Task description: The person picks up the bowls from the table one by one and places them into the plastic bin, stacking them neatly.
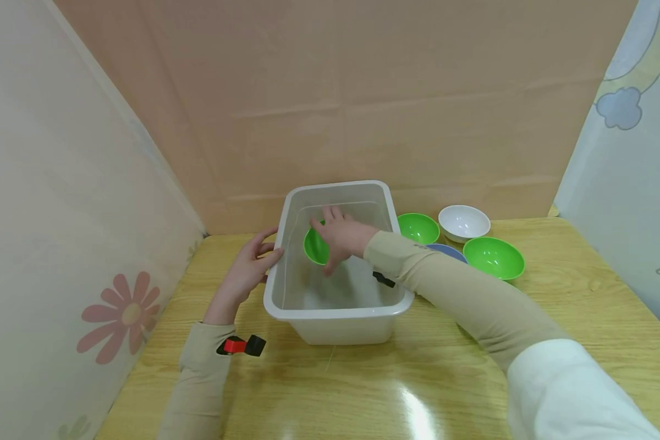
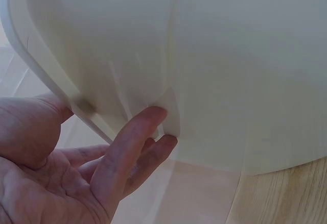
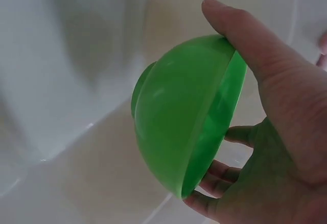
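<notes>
Now right hand (image 1: 341, 238) reaches down into the bin (image 1: 335, 315), forearm over its right rim, thumb and curled fingers gripping a green bowl (image 1: 315, 245) tipped on edge inside, above the floor. Left hand (image 1: 250, 269) steadies the bin's left rim, fingers relaxed against the wall. Bin on the counter (image 1: 429, 379).

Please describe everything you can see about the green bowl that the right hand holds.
The green bowl looks like smooth, glossy plastic, with a round body and a small foot ring on its base. It is tilted on its side, the opening turned toward the palm. The right hand grips it, thumb over the rim on one side and fingertips at the opposite edge. It is held inside the bin, above the floor; whether it touches the bin cannot be told. It appears empty and undamaged.
</notes>
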